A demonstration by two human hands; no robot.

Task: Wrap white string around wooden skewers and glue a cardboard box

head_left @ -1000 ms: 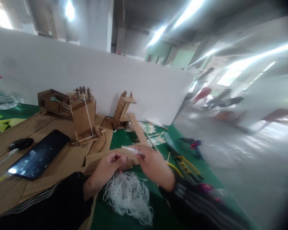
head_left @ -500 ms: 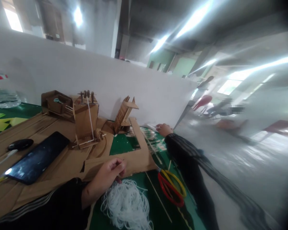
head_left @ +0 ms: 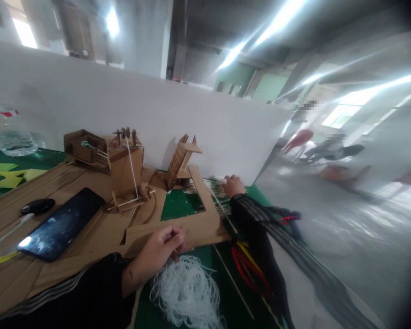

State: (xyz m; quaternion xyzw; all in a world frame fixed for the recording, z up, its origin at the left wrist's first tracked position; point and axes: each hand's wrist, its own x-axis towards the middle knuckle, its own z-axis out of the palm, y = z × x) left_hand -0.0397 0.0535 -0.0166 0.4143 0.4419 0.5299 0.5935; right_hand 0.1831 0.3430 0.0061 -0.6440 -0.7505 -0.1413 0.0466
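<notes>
My left hand point(head_left: 166, 244) is closed in a pinch over the near strip of an angled cardboard piece point(head_left: 192, 230); what lies between its fingers is too small to make out. Just below it sits a tangled heap of white string point(head_left: 188, 292). My right hand point(head_left: 233, 186) reaches to the far right of the table, fingers bent down at a pile of thin sticks point(head_left: 210, 185). A whitish thing shows at its fingertips, its kind unclear. Scissors with red and yellow handles point(head_left: 250, 265) lie under my right forearm, partly covered by the sleeve.
A cardboard model with string and rollers point(head_left: 126, 176) stands on the cardboard sheet point(head_left: 89, 178), beside a smaller cardboard model point(head_left: 183, 160). A phone point(head_left: 63, 224), a black rounded device point(head_left: 38, 206) and a water bottle point(head_left: 12, 135) are left. A white partition point(head_left: 212, 123) bounds the back.
My right hand has turned and lowered its fingers onto the sticks, and its sleeve now covers more of the scissors. My left hand keeps its pinch. The view has shifted slightly.
</notes>
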